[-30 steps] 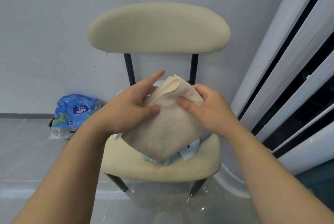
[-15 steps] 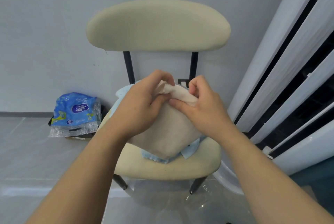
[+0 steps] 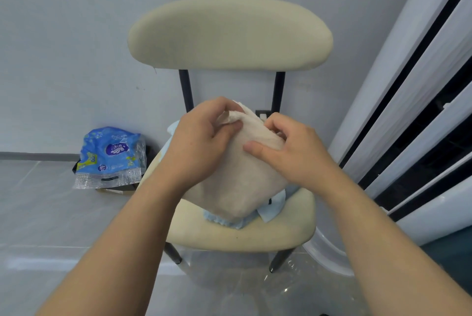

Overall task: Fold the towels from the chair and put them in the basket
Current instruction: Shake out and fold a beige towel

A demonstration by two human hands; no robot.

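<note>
Since a second ago the left hand (image 3: 201, 142) has gone from straight fingers laid on the cloth to curled ones. It now pinches the top corner of the beige towel (image 3: 240, 183) between the thumb in front and the fingers hooked over the rolled edge, much as it did half a second ago. The right hand (image 3: 293, 152) has changed less: its fingers are still curled over the top edge just beside the left hand, but the thumb now lies flat and straight across the towel's front face rather than nipping the fold. The layered top edge that fanned open a second ago is now gathered into one thick roll between the two hands. The towel hangs folded from that grip above the chair (image 3: 242, 237), its lower end down against the blue cloth (image 3: 227, 222) on the seat (as in both earlier frames). By count: two hands, both gripping, one beige towel and one chair. The blue cloth shows two shades at the towel's lower edge, and whether that is one piece or two cannot be told. One blue packet (image 3: 109, 157) lies on the floor (image 3: 38, 213) against the wall (image 3: 63, 47), left of the chair, where it was before.
</note>
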